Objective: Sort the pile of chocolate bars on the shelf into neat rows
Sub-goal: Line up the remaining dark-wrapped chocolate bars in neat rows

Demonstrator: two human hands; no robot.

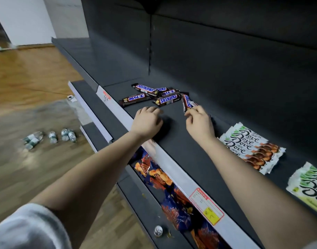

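Observation:
A loose pile of brown Snickers bars lies on the dark grey shelf, several of them crossing one another. One bar lies apart at the pile's left. My right hand pinches the near end of another Snickers bar at the pile's right edge. My left hand hovers over the shelf just in front of the pile, fingers loosely curled, holding nothing. To the right, white Dove bars lie in an overlapping row, with a second Dove group at the frame's edge.
The shelf's silver front rail carries price labels. On the lower shelf lie blue and orange snack packs and a small silver can. Several water bottles lie on the wooden floor at the left.

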